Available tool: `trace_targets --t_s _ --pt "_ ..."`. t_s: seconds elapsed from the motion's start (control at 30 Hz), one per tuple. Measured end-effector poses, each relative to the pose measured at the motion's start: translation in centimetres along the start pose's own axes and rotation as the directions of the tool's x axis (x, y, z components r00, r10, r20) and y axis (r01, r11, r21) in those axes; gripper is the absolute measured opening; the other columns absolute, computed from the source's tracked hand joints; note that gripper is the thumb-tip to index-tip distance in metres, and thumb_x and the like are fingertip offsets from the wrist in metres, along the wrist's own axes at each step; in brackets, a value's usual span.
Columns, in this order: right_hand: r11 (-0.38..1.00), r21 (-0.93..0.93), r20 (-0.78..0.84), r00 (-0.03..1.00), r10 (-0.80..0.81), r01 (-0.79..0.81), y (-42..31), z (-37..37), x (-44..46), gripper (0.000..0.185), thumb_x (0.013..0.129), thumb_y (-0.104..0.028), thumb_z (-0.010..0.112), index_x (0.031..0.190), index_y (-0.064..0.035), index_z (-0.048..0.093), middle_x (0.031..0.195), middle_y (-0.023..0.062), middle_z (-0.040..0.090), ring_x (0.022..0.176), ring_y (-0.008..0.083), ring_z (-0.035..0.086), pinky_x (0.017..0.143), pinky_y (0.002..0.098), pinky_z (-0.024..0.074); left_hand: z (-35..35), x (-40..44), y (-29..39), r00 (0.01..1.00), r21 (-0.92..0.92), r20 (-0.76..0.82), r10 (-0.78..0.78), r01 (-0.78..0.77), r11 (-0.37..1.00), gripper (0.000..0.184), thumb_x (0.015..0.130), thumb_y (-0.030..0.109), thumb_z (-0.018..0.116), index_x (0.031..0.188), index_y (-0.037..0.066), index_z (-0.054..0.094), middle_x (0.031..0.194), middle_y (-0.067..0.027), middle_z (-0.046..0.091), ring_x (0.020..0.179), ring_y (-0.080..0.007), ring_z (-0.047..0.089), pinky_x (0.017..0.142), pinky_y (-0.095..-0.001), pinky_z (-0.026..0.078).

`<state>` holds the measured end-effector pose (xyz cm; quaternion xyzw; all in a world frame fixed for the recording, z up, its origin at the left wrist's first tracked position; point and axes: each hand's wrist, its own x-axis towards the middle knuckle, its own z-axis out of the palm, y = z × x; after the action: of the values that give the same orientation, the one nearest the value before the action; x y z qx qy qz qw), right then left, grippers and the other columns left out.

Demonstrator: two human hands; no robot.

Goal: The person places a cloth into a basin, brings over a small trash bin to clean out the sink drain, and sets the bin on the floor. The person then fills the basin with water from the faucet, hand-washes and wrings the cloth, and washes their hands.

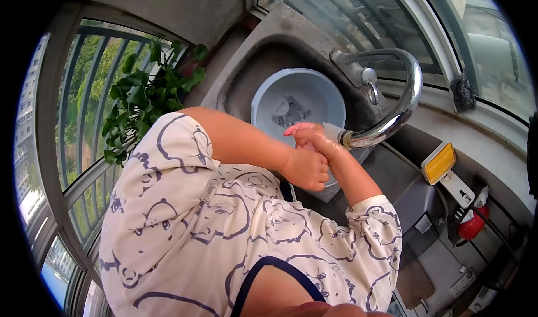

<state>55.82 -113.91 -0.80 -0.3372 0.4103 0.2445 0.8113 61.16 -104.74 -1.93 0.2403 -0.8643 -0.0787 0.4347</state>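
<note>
My left hand (307,168) is closed, its knuckles up and its fingers curled against the inner side of my right wrist; its thumb is hidden. My right hand (311,135) is wet and reaches over the near rim of a light blue basin (260,96), just beside the tap's spout. Its fingers point left and look partly stretched out, though some are hidden below. The chrome tap (412,93) arches over from the right, its mouth close to my right hand, with clear water at the outlet. Some water shows in the basin.
The basin stands in a grey stone sink (274,28). A leafy potted plant (140,93) is on the left by the barred window. To the right are a yellow sponge-like pad (440,163), a dark scrubber (463,92) on the sill and a red object (473,223).
</note>
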Motion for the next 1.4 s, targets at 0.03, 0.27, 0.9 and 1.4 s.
trace_targets --t_s 0.03,0.27,0.9,1.4 --pt "0.996 -0.085 -0.013 1.000 0.000 -0.001 0.1 0.0 0.5 0.022 0.069 -0.015 0.056 0.088 -0.0029 0.056 0.054 -0.0024 0.043 0.048 0.0080 0.041 0.044 0.0204 0.0318 0.4 -0.1 -0.1 0.997 0.006 0.077 0.026 -0.027 1.000 0.010 0.059 0.019 0.052 0.059 0.010 0.047 0.060 -0.0010 0.047 0.060 -0.0176 0.052 0.053 -0.0298 0.041" --pt "0.898 -0.439 -0.135 0.989 -0.052 -0.013 2.4 -0.6 3.5 0.014 0.070 -0.011 0.049 0.078 -0.0038 0.058 0.053 0.0011 0.048 0.045 0.0096 0.043 0.043 0.0239 0.0348 3.8 -1.1 -0.2 0.839 -0.040 0.528 0.127 -0.126 0.991 0.012 0.060 0.021 0.054 0.061 0.009 0.056 0.067 -0.0036 0.056 0.063 -0.0177 0.056 0.054 -0.0326 0.044" --pt "0.764 -0.501 -0.842 -0.025 -0.539 0.407 13.4 -5.6 2.3 0.042 0.076 -0.023 0.055 0.114 -0.0072 0.044 0.097 0.0136 0.056 0.083 0.0207 0.057 0.074 0.0326 0.0442 -6.4 -8.3 -2.2 -0.547 -0.964 -0.213 -0.810 0.251 0.084 0.016 0.071 0.003 0.048 0.086 -0.001 0.052 0.074 -0.0091 0.055 0.062 -0.0141 0.054 0.058 -0.0256 0.045" --pt "0.860 -0.400 -0.888 0.098 -0.449 0.316 14.4 -6.9 2.4 0.056 0.067 -0.015 0.054 0.120 -0.0036 0.040 0.103 0.0181 0.054 0.095 0.0273 0.053 0.080 0.0330 0.0411 -10.0 -12.5 -3.1 -0.222 -0.818 0.570 -0.791 -0.058 -0.573 0.026 0.072 0.012 0.049 0.096 0.002 0.049 0.083 -0.0119 0.054 0.075 -0.0252 0.053 0.070 -0.0406 0.047"
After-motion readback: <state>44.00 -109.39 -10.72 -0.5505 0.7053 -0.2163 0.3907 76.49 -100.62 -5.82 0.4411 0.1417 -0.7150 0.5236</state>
